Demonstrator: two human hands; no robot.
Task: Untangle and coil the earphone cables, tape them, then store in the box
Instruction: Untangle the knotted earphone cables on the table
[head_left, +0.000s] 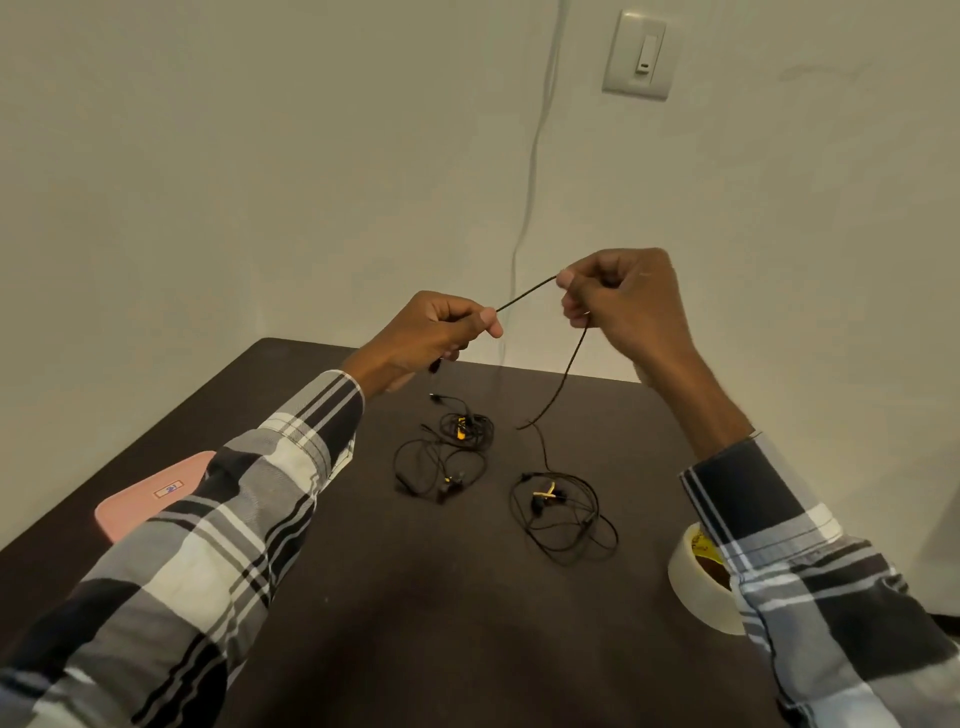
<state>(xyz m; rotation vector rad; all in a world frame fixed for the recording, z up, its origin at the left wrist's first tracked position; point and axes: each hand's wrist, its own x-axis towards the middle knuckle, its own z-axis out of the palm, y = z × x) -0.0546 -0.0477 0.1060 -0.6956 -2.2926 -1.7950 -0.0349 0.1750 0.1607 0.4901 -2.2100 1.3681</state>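
**Black earphone cable stretched between two raised hands above the counter**

Head view: a black earphone cable (524, 295) runs taut between the hands, its long axis slanting up from lower left to upper right. From the right hand it then drops down and a little leftward, bends near the dark counter (363, 597), and trails on towards a loose coil lying there.

The left hand (439, 332) is held up over the far part of the counter, fingers curled, thumb and forefinger pinching the cable at its lower end; a small dark piece hangs just under this hand. The right hand (618, 296) sits higher and to the right, fingers also curled, pinching the upper end of the taut stretch. Both forearms reach forward in plaid sleeves.

On the counter lie three bunches of black earphones: a small tight bunch with yellow-orange accents (465, 426), a looser tangle (439, 473) just in front of it, touching or overlapping it, and the loose coil (563, 514) to the right, apart from the other two.

One roll of pale tape (698, 579) stands near the right sleeve, partly hidden by it. One pink box (150, 501) lies at the left, partly behind the left sleeve
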